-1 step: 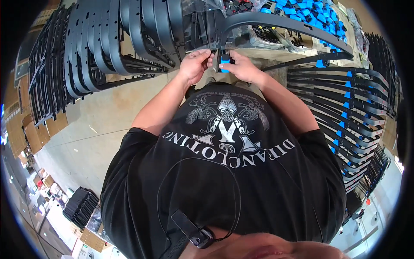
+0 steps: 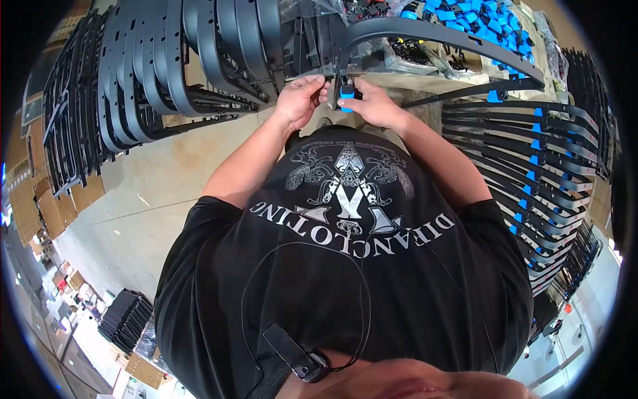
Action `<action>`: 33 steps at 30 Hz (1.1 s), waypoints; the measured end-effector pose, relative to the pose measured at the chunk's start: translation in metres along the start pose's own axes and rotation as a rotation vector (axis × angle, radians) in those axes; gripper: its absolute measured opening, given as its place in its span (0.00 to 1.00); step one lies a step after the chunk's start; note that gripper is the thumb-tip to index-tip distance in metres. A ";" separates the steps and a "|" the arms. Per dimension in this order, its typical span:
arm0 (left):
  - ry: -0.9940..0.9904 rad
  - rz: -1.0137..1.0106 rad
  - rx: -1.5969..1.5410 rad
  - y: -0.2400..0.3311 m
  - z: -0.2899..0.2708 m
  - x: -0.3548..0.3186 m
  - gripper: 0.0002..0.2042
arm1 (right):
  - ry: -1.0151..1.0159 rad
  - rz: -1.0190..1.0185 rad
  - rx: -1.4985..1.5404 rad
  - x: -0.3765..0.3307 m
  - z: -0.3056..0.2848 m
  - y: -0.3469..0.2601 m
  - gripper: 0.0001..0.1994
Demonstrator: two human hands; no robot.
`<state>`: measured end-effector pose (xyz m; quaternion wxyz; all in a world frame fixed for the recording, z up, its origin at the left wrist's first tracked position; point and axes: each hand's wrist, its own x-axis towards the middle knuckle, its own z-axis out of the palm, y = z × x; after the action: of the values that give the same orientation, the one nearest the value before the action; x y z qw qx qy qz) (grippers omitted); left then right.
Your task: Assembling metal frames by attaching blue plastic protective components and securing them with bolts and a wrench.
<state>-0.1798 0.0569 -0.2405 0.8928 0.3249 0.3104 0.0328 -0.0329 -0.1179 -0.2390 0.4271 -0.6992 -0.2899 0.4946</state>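
Observation:
A curved black metal frame (image 2: pixel 425 28) arches across the bench in front of me, its near end hanging down between my hands. On that end sits a small blue plastic block (image 2: pixel 347 100) with a black top. My right hand (image 2: pixel 374 105) grips the block from the right, thumb lying over its front. Just left of the frame end, my left hand (image 2: pixel 302 101) is closed in a pinch, fingertips up beside the bar. Something small and dark (image 2: pixel 327 78) shows at those fingertips, too small to name.
Blue plastic pieces (image 2: pixel 478 23) lie heaped on the bench at the far right, near a tray of small black parts (image 2: pixel 412 52). Curved black frames (image 2: pixel 219 60) stand in rows at the left. More frames with blue blocks (image 2: pixel 531 166) are stacked at the right.

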 end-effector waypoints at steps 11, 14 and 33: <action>-0.148 -0.020 -0.011 0.007 0.003 0.009 0.08 | -0.053 0.136 0.137 0.005 -0.005 -0.013 0.25; -0.135 -0.059 -0.002 0.005 0.001 0.006 0.08 | -0.081 0.091 0.211 0.006 -0.004 -0.004 0.28; -0.014 -0.064 0.329 0.011 0.025 0.013 0.14 | -0.040 0.065 0.414 0.010 -0.004 0.009 0.28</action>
<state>-0.1534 0.0549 -0.2266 0.8302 0.4569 0.3156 -0.0493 -0.0255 -0.1155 -0.2509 0.5398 -0.5955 -0.1675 0.5709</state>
